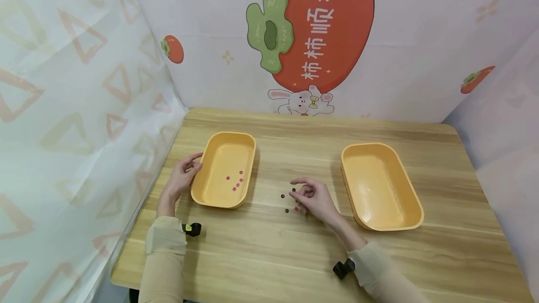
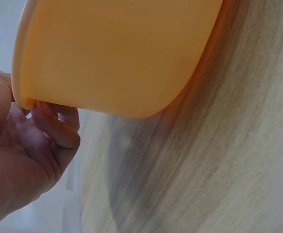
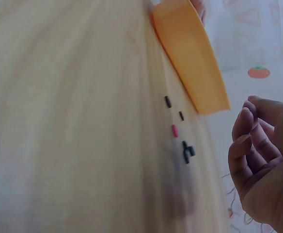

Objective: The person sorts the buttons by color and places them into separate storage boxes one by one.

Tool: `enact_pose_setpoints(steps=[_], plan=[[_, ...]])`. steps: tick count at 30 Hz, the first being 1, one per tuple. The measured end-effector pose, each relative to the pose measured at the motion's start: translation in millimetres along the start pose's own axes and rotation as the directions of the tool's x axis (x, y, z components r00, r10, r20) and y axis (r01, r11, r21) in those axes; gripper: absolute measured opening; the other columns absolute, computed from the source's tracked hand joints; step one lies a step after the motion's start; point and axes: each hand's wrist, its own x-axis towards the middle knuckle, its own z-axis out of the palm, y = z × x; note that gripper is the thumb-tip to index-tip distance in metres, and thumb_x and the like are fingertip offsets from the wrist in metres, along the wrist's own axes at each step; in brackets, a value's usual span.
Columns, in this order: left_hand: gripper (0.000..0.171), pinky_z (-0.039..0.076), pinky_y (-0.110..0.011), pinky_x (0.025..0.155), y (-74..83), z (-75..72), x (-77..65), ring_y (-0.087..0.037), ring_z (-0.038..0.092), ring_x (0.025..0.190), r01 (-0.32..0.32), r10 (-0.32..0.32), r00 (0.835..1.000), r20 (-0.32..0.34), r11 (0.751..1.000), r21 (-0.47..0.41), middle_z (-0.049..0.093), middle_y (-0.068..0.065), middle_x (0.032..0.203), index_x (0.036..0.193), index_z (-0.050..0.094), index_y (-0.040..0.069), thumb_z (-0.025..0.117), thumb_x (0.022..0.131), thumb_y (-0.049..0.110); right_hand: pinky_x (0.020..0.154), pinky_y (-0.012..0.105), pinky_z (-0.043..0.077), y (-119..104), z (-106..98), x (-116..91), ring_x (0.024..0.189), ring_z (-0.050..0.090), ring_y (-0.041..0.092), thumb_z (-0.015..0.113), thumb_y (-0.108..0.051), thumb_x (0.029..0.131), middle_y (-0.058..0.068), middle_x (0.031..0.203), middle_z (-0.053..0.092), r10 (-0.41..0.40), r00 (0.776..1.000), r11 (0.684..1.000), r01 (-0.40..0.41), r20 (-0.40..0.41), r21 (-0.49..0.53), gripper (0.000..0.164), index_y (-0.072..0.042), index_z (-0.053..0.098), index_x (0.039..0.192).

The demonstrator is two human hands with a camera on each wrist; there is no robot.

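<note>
At the left side of the table, my left hand (image 1: 182, 176) holds the rim of a yellow plastic tray (image 1: 219, 195). In the left wrist view the thumb is over the rim and the fingers are curled beneath it. Several small round red pieces (image 1: 238, 185) lie inside that tray. Over the middle of the table hovers my right hand (image 1: 316, 200), with thumb and index finger apart in the head view. Below and beside it are several small dark pieces (image 1: 283, 196) and a red piece (image 3: 175, 131). I see nothing in its fingers; the palm side is partly hidden.
A second yellow tray (image 1: 381, 186) stands right of my right hand, with no pieces visible in it. The wood-grain table (image 1: 261, 256) meets a printed backdrop (image 1: 227, 83) behind and at the sides. Small black devices (image 1: 344, 269) sit at both wrists.
</note>
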Motion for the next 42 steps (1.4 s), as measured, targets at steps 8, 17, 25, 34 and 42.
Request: enact_pose_setpoints(steps=[8, 17, 25, 34, 42], plan=[[0.052, 0.047, -0.021, 0.049, 0.3, -1.3, -2.2, -0.004, 0.058, 0.062, 0.011, -0.011, 1.000, 0.013, 1.000, -0.020, 0.070, 0.004, 0.097, 0.163, 0.046, -0.004, 0.058, 0.115, 0.013, 0.041, 0.028, 0.050, 23, -3, -19, 0.044, 0.054, 0.010, 0.077, -0.002, 0.100, 0.030, 0.075, 0.067, 0.013, 1.000, 1.000, -0.013, -0.027, -0.014, 0.032, 0.009, 0.071, 0.130], [0.052, 0.048, -0.021, 0.050, -2.4, -1.0, -3.2, -0.004, 0.058, 0.062, 0.011, -0.011, 1.000, 0.002, 0.999, -0.030, 0.070, 0.005, 0.096, 0.163, 0.047, -0.004, 0.058, 0.115, 0.012, 0.041, 0.024, 0.048, 36, -5, -26, 0.045, 0.054, 0.006, 0.082, -0.003, 0.097, 0.020, 0.073, 0.073, 0.039, 0.998, 0.995, -0.035, 0.039, -0.091, 0.028, 0.006, 0.077, 0.123], [0.052, 0.045, -0.022, 0.049, -1.9, -0.1, -4.1, -0.003, 0.052, 0.057, 0.021, -0.021, 1.000, -0.005, 1.000, -0.016, 0.068, 0.007, 0.096, 0.164, 0.047, -0.002, 0.058, 0.115, 0.013, 0.042, 0.021, 0.045, 37, -5, -22, 0.046, 0.052, 0.005, 0.083, -0.006, 0.097, 0.012, 0.069, 0.070, 0.075, 0.994, 0.988, -0.062, 0.084, -0.143, 0.022, 0.004, 0.082, 0.116], [0.051, 0.044, -0.021, 0.049, 0.6, -1.8, -3.6, -0.003, 0.050, 0.057, 0.017, -0.017, 1.000, -0.005, 1.000, -0.012, 0.069, 0.003, 0.097, 0.163, 0.048, -0.002, 0.058, 0.115, 0.012, 0.041, 0.019, 0.042, 36, -2, -17, 0.044, 0.049, 0.002, 0.083, -0.005, 0.096, 0.004, 0.064, 0.067, 0.079, 0.994, 0.973, -0.059, 0.079, -0.222, 0.007, -0.001, 0.086, 0.101], [0.052, 0.045, -0.021, 0.050, 0.0, -1.2, -4.7, -0.003, 0.052, 0.058, 0.018, -0.018, 1.000, -0.002, 1.000, -0.014, 0.068, 0.003, 0.097, 0.163, 0.048, -0.001, 0.058, 0.115, 0.013, 0.040, 0.021, 0.042, 35, -1, -16, 0.041, 0.049, 0.004, 0.083, -0.005, 0.097, 0.001, 0.062, 0.065, 0.102, 0.992, 0.969, -0.080, 0.081, -0.235, 0.010, 0.000, 0.080, 0.106]])
